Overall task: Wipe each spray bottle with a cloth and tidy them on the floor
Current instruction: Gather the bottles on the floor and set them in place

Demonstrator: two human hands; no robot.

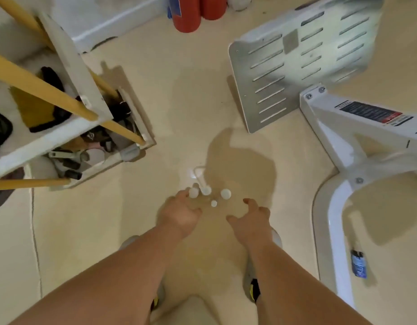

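Several small clear spray bottles with white caps (225,193) stand close together on the cream floor, seen from straight above. My left hand (183,211) reaches down at their left, its fingertips at the leftmost cap (193,192); whether they touch it is blurred. My right hand (251,215) hovers to the right of the group with fingers spread, holding nothing. No cloth is in view.
A white shelf unit with yellow rails (69,106) full of clutter stands at left. A perforated metal plate (296,66) and a white machine frame (357,141) fill the right. Red cylinders (188,15) stand at the back. My shoes (252,287) are below.
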